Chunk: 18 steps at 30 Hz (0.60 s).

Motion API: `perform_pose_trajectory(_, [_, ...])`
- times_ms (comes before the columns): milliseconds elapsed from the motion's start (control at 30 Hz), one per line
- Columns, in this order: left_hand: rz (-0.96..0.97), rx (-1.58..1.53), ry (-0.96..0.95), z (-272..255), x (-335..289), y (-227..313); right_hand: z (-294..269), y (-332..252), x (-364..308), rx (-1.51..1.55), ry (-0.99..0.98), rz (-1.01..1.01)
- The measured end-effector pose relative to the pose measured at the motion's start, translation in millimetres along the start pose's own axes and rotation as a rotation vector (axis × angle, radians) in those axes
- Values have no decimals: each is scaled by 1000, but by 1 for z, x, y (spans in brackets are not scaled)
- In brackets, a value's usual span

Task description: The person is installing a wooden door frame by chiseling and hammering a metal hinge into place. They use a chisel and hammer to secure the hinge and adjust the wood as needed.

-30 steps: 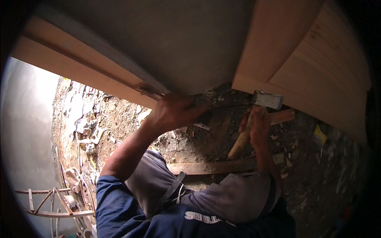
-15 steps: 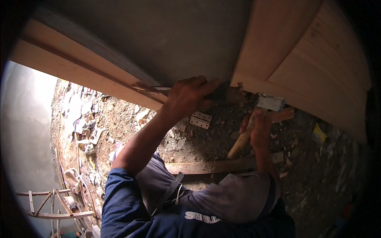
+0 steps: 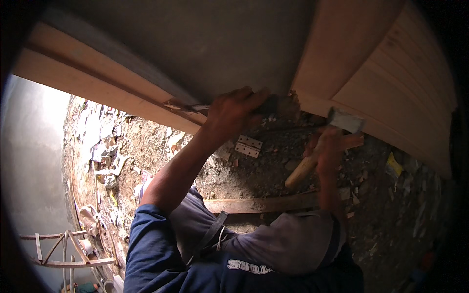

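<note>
My left hand (image 3: 233,111) is closed around a chisel (image 3: 279,106) with a dark handle and a frayed, battered end. Its metal blade points left and meets a notch in the wooden door frame (image 3: 112,89). In my right hand (image 3: 329,146), smeared a little by motion, is a hammer (image 3: 346,120) with a pale blocky head and a wooden handle. The head stands to the right of the chisel's end, apart from it. On the ground below my left hand lies a metal hinge (image 3: 248,146) with screw holes.
A wooden panelled door (image 3: 361,53) stands at the upper right, close to the hammer. Across the debris-strewn ground lies a wooden strip (image 3: 264,203). A yellow wrapper (image 3: 393,164) lies at right, scrap paper (image 3: 100,141) at left. A wooden rack (image 3: 68,249) stands lower left.
The hammer and my right hand have moved slightly right, away from the chisel's end. My left hand stays on the chisel, its blade still at the notch.
</note>
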State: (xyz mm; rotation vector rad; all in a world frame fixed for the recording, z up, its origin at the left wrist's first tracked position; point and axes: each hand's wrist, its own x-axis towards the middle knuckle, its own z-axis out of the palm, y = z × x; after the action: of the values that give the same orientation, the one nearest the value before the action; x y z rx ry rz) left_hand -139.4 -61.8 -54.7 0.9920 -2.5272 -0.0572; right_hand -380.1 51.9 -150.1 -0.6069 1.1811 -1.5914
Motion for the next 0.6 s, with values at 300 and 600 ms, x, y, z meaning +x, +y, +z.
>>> perform_pose_trajectory(300, [-19,38,39,10,7,-6,22,18,26,-308,29,88])
perform_pose_trajectory(600, [-84,104,31,14,2,-11,11,0,27,125,176,63])
